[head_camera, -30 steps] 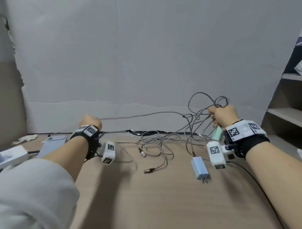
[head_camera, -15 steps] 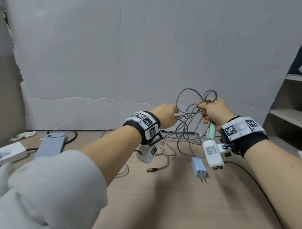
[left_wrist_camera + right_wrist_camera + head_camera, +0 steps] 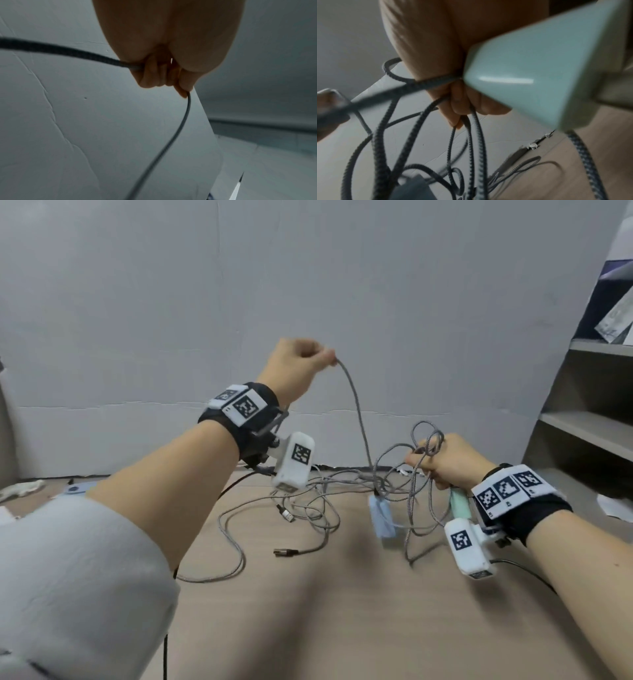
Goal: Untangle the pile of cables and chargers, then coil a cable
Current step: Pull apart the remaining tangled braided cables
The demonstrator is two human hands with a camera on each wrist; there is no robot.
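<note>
My left hand (image 3: 298, 361) is raised above the table and grips one grey braided cable (image 3: 356, 409), which hangs from the fist down into the tangle (image 3: 318, 501); the left wrist view shows the fist (image 3: 163, 75) closed round that cable (image 3: 180, 121). Lower and to the right, my right hand (image 3: 445, 460) clutches a bunch of cable loops (image 3: 426, 440) together with a mint-green charger (image 3: 459, 503), seen large in the right wrist view (image 3: 530, 83). A light blue charger (image 3: 380, 517) dangles from the cables just over the table. Loose USB plugs (image 3: 286, 552) lie on the table.
A wooden table (image 3: 342, 611) stands against a grey wall. Shelves (image 3: 589, 419) rise at the right. A blue device (image 3: 73, 488) and white scraps (image 3: 20, 487) lie at the far left. A black cord (image 3: 524, 568) trails from the right wrist camera.
My left hand has come from the far left to the bundle, taken one cable and lifted it up. The right hand has sunk a little, and the blue charger has left the table.
</note>
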